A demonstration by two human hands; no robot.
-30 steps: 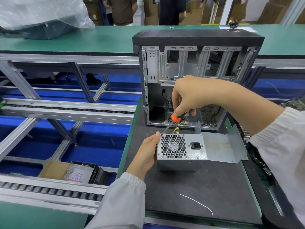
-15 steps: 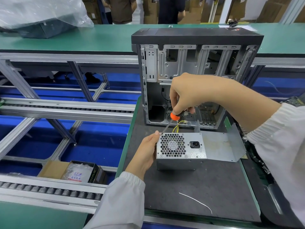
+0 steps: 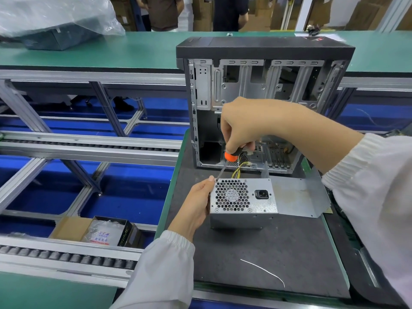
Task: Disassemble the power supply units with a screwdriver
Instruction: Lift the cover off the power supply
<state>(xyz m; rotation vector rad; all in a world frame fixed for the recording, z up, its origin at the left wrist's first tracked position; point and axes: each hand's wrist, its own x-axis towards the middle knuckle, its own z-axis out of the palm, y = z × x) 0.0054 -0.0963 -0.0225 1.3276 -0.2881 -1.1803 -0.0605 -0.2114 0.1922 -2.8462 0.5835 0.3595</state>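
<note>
Little has shifted: right hand [image 3: 243, 126] still clamps the screwdriver [image 3: 227, 162] at the power supply unit [image 3: 244, 198]'s top-left corner; left hand [image 3: 197, 201] grips its side. Behind, the case [image 3: 263, 85] holds loose wires.

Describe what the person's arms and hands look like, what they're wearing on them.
Both arms are in loose white long sleeves, each ending in a gathered elastic cuff: the left sleeve stops at the wrist, the right sleeve sits partway up the forearm. The left hand and right hand are bare, with no gloves. No rings, watch or wrist strap are visible, and the sleeves carry no markings.
</note>
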